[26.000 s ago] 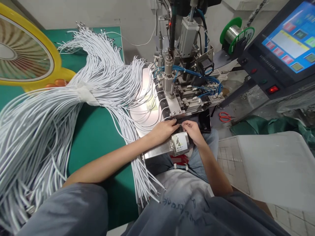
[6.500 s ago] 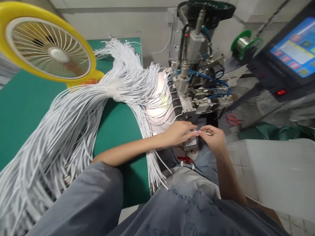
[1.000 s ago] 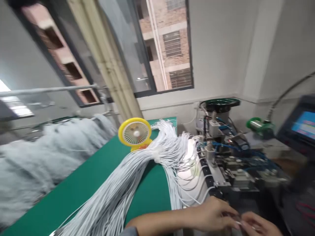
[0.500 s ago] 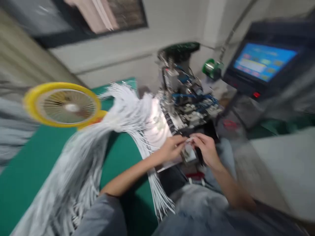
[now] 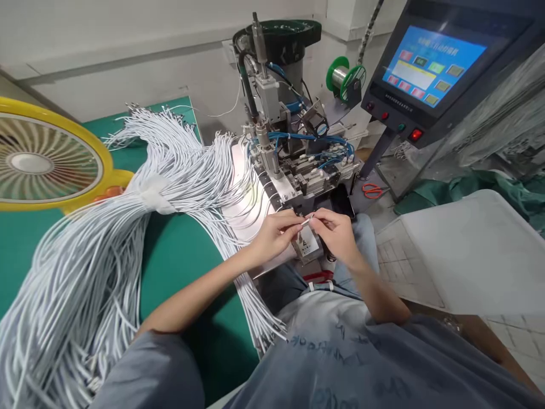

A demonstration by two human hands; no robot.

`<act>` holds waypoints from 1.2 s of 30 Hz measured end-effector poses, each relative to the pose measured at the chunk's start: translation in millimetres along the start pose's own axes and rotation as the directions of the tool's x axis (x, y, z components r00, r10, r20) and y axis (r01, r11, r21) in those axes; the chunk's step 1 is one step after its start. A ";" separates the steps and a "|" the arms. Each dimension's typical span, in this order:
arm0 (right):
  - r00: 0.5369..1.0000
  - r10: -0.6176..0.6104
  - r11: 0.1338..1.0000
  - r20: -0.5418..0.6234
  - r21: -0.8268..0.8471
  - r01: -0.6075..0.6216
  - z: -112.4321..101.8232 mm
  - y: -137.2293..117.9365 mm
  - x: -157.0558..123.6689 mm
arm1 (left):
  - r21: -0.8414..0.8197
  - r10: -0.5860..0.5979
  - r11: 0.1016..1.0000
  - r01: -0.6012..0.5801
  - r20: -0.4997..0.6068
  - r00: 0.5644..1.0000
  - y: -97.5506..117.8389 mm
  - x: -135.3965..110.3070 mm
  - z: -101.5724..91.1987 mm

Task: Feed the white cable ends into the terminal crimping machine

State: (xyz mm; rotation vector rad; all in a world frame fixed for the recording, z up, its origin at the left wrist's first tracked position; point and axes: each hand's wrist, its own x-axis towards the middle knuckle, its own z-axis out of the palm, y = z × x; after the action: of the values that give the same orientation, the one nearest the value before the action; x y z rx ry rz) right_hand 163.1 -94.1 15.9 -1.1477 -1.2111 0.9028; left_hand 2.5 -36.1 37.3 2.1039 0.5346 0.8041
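Both my hands meet at the front of a small bench machine (image 5: 289, 170). My left hand (image 5: 276, 233) pinches a white cable (image 5: 305, 221) between thumb and fingertips. From the other side my right hand (image 5: 336, 233) pinches the same cable close to its tip; the fingers cover most of the end. Just below the hands is a metal block with a white label (image 5: 307, 241). Left of the machine, a thick bundle of white cables (image 5: 97, 244) lies across the green table, gathered by a pale tie (image 5: 156, 194). Loose cable ends fan out toward the machine.
A yellow fan (image 5: 55, 153) stands at the left on the green table (image 5: 179, 267). A control screen (image 5: 434, 68) rises at the right, with a green wire spool (image 5: 346, 76) beside it. Red-handled scissors (image 5: 372, 190) lie behind a white bin (image 5: 481, 244).
The camera view has shifted and become sharp, so the fan sits farther left. Both hands stay together at the machine's front, still pinching the cable.
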 end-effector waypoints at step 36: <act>0.953 -0.237 0.943 -0.187 -0.279 0.180 18.8 17.1 0.6 | -0.077 -0.157 0.985 0.154 -0.040 0.987 -7.0 -1.4 13.7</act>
State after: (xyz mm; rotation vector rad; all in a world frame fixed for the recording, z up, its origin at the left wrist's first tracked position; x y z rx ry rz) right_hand 145.7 -86.6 -1.0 -1.2610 -1.2661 0.4520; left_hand 10.4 -40.1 24.7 1.9537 0.6757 0.7724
